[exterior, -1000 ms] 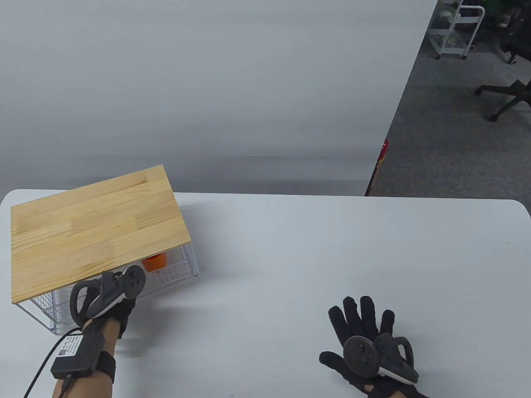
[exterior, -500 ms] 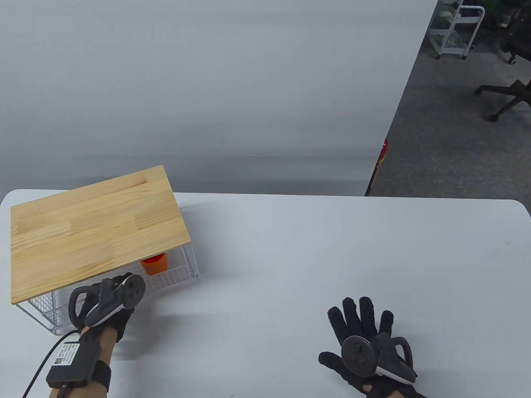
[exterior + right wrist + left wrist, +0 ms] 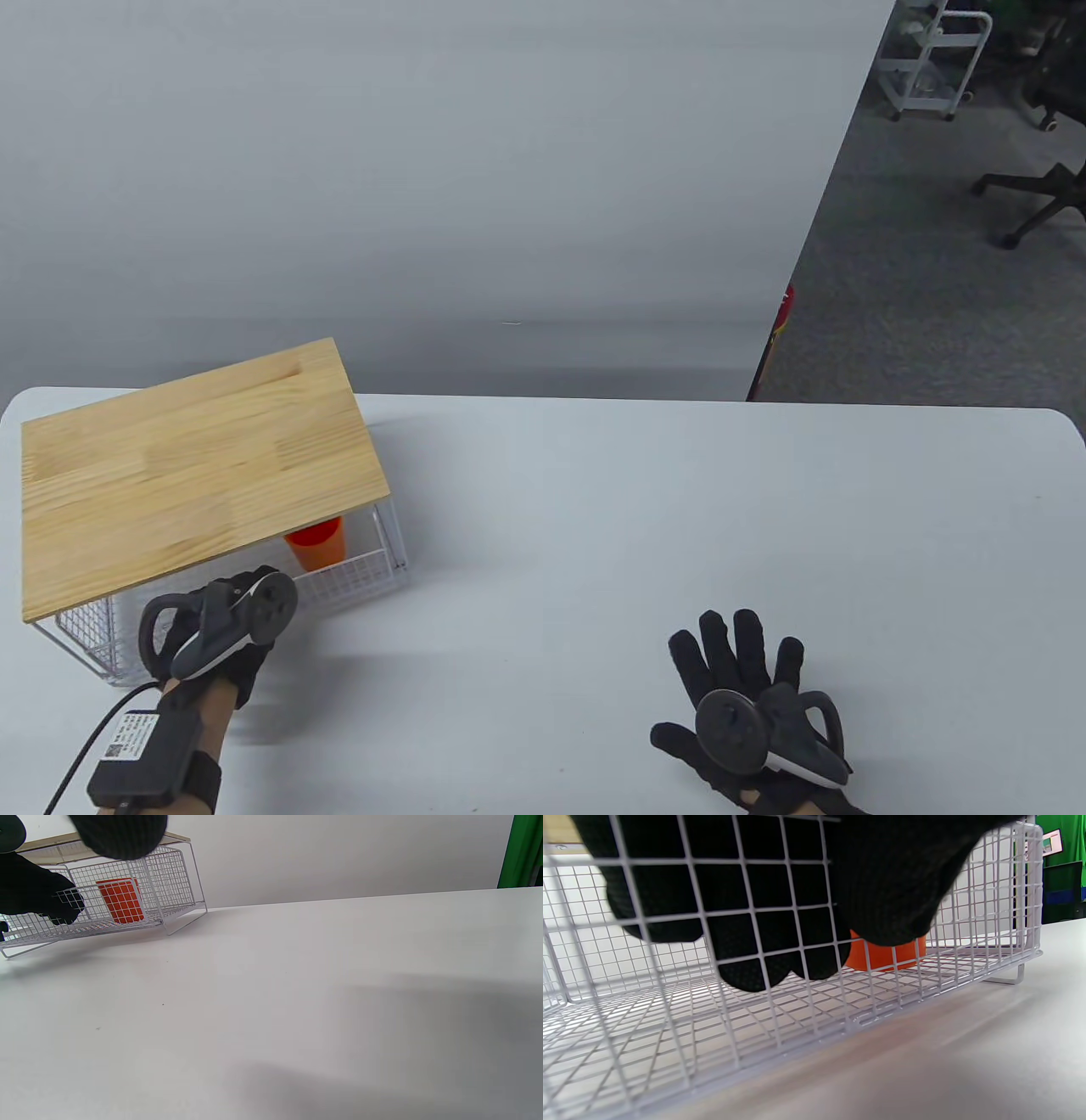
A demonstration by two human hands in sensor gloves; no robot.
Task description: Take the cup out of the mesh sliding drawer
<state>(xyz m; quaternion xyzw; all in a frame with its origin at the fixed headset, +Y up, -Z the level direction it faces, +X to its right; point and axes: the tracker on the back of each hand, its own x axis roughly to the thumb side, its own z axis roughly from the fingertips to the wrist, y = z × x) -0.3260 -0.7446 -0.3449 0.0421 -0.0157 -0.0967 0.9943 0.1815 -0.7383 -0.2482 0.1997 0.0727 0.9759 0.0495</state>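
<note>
An orange cup (image 3: 316, 546) stands upright in the right part of a white mesh sliding drawer (image 3: 361, 570) under a wooden top (image 3: 195, 467). The drawer is pulled partly out from under the top. My left hand (image 3: 242, 658) grips the drawer's front wall. In the left wrist view its fingers (image 3: 772, 955) hang inside the mesh (image 3: 797, 1014), left of the cup (image 3: 886, 957). My right hand (image 3: 730, 671) rests flat on the table with fingers spread, empty, far right of the drawer. The right wrist view shows the cup (image 3: 121, 902) inside the mesh (image 3: 169, 878) and my left hand (image 3: 38, 895) at its front.
The white table (image 3: 636, 526) stretches between the drawer and my right hand. A grey wall panel (image 3: 424, 170) stands behind the table. Beyond its right edge is an office floor with a chair (image 3: 1035, 191) and a cart (image 3: 929, 59).
My left hand has drawn back toward me with the drawer front. The drawer has slid out and more of the orange cup shows. My right hand has stayed put.
</note>
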